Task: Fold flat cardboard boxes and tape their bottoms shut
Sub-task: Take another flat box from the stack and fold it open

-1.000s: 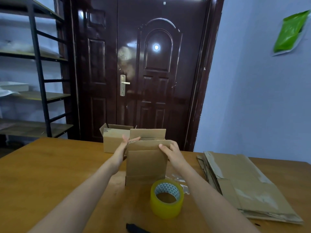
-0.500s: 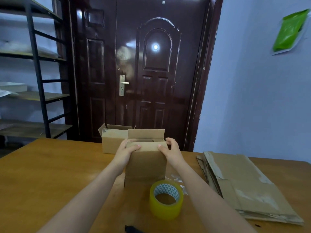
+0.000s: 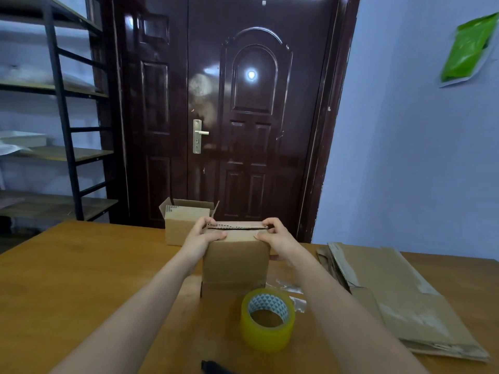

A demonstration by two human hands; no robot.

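While both hands, left hand (image 3: 204, 237) and right hand (image 3: 273, 237), grip the box (image 3: 235, 261), its flaps hide the fingertips.

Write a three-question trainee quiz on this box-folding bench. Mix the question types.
1. True or false: the tape roll lies nearer the camera than the box being folded.
2. What lies at the table's right side? A) scissors B) a stack of flat cardboard C) a bottle
3. Fill in: the left hand and right hand press the box's top ____ together.

Key: 1 true; 2 B; 3 flaps
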